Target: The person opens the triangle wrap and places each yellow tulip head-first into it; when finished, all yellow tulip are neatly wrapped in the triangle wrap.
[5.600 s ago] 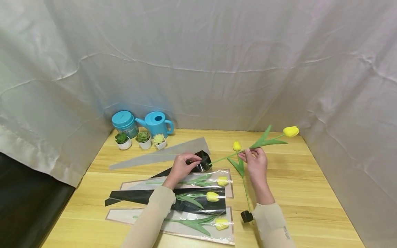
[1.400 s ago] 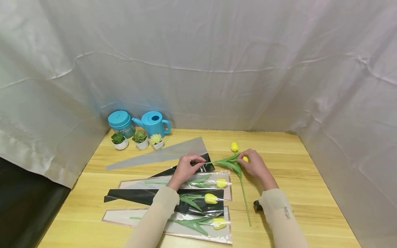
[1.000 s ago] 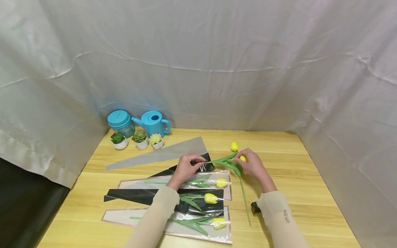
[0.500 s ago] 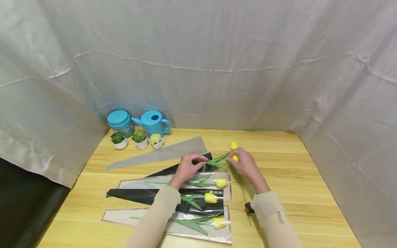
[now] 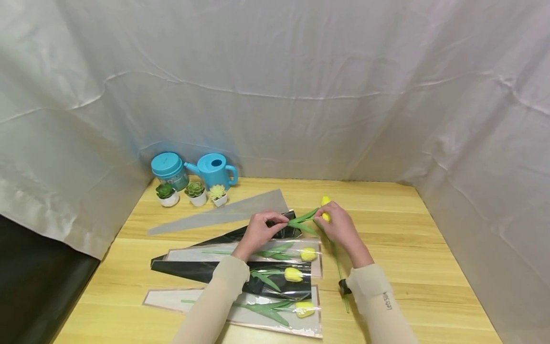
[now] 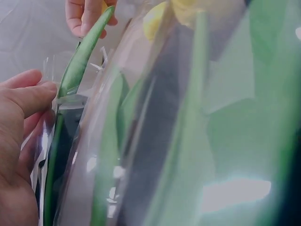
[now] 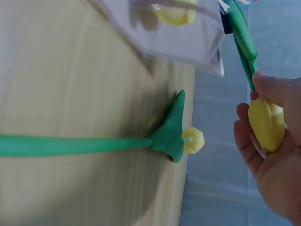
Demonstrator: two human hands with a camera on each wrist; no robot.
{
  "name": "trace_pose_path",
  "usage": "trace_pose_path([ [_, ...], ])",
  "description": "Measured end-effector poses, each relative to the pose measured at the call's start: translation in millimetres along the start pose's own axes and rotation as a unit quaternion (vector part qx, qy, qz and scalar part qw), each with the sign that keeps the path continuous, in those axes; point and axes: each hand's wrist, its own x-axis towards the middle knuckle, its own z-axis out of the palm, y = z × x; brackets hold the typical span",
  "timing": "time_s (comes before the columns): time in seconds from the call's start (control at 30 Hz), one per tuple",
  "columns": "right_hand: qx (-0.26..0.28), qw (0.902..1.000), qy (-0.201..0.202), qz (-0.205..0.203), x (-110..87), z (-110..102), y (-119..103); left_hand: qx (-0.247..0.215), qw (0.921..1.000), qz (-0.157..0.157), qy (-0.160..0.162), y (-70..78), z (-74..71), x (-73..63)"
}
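Observation:
In the head view my left hand (image 5: 259, 232) pinches the mouth of a black and clear flower sleeve (image 5: 229, 236). My right hand (image 5: 339, 227) pinches a yellow artificial tulip by its stem just under the bloom (image 7: 265, 123). The stem's lower part is inside the sleeve; the green leaves (image 5: 305, 218) still stick out of the mouth. In the left wrist view one leaf (image 6: 77, 68) rises from the clear film beside the left fingers. A second tulip (image 7: 80, 145) lies loose on the table beneath the right hand, partly hidden in the head view.
Several sleeved tulips (image 5: 293, 274) lie in a row nearer the person. A flat grey sleeve (image 5: 227, 212) lies behind. At the back left stand a blue watering can (image 5: 213, 170), a blue-lidded jar (image 5: 167, 167) and small potted succulents (image 5: 196, 192).
The right hand has moved left, sliding the tulip's stem and leaf bases into the black sleeve. The left hand stays at the sleeve's mouth. Over the last half second, little has shifted.

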Motion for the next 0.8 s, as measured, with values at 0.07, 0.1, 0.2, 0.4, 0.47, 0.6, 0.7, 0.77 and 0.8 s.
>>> trace_pose_path([
  [0.07,0.000,0.9999,0.004,-0.016,1.6,-0.2,0.0,-0.002,1.0000,0.002,-0.001,1.5,-0.1,1.0],
  [0.1,0.002,0.9997,0.003,-0.025,2.4,0.3,-0.6,-0.003,1.0000,0.005,0.000,2.4,-0.1,1.8],
  [0.2,0.010,0.9988,-0.006,-0.049,4.7,3.8,-3.6,-0.001,0.9998,0.021,0.002,5.2,0.8,4.3],
  [0.4,0.006,0.9986,-0.011,-0.051,5.5,12.1,-10.5,-0.007,0.9992,0.039,-0.001,7.4,3.5,6.5],
  [0.47,0.006,0.9988,-0.009,-0.048,5.2,14.4,-12.2,-0.010,0.9993,0.035,0.003,7.1,3.9,6.1],
  [0.6,0.013,0.9986,-0.010,-0.049,5.6,19.7,-16.4,-0.015,0.9993,0.033,0.010,7.9,5.3,6.5],
  [0.7,0.017,0.9982,-0.015,-0.056,6.4,24.9,-19.1,-0.019,0.9989,0.043,0.009,8.4,7.4,7.5],
  [0.77,0.018,0.9978,-0.017,-0.061,6.6,27.8,-20.6,-0.022,0.9986,0.048,0.008,8.1,8.8,7.9],
  [0.8,0.018,0.9978,-0.016,-0.062,6.6,28.8,-21.3,-0.024,0.9985,0.049,0.008,8.1,9.3,7.9],
])
